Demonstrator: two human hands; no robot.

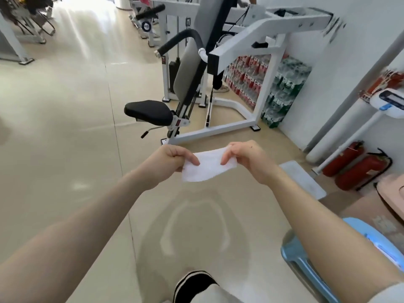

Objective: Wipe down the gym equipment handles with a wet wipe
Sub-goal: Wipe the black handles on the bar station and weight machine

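Head camera looks down-forward (edges apparently warped).

Open floor (65, 149) lies left; the seat (148, 112) and white frame (240, 47) block ahead.

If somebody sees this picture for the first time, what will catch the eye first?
A white wipe stretched between the left hand and right hand, mid-frame. Behind it stands a white gym machine with a black seat. Two red extinguishers lie at the right wall.
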